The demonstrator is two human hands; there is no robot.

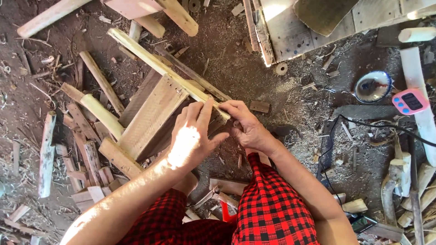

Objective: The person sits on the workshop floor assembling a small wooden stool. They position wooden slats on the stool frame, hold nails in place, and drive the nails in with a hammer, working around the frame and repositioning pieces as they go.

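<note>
The dirt floor (236, 68) was littered with offcuts and shavings, a pink timer (410, 100) and a bowl (373, 86) off to your right. Your left hand (190, 136) lay flat, fingers spread, pressing a pale stick (159, 66) onto a slanted board (152, 115). Your right hand (245, 124) had its fingers curled around the stick's near end.
</note>
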